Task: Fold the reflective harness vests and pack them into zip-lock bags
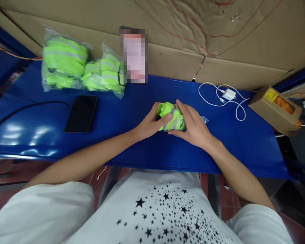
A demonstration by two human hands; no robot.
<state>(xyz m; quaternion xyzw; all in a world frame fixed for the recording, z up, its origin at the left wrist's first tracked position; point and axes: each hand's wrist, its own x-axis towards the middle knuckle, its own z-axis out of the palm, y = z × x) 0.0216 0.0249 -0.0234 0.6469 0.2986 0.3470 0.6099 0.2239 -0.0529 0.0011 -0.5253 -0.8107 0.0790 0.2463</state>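
A folded fluorescent green reflective vest (176, 119) with grey bands is between my two hands, just above or on the blue tabletop. My left hand (155, 119) grips its left end, with the thumb pressed across the front. Around the right end curves my right hand (194, 127), its fingers over the top and its thumb along the lower edge. A bit of clear plastic (205, 119) pokes out beyond the right hand; how much of the vest it covers is hidden.
Clear bags of green reflective gear (64, 57) (108, 73) stand at the back left. A black phone (81, 114) lies left, and a blurred upright item (134, 56) leans on the cardboard wall. A white charger (229, 94) with cable and a cardboard box (271, 108) are on the right.
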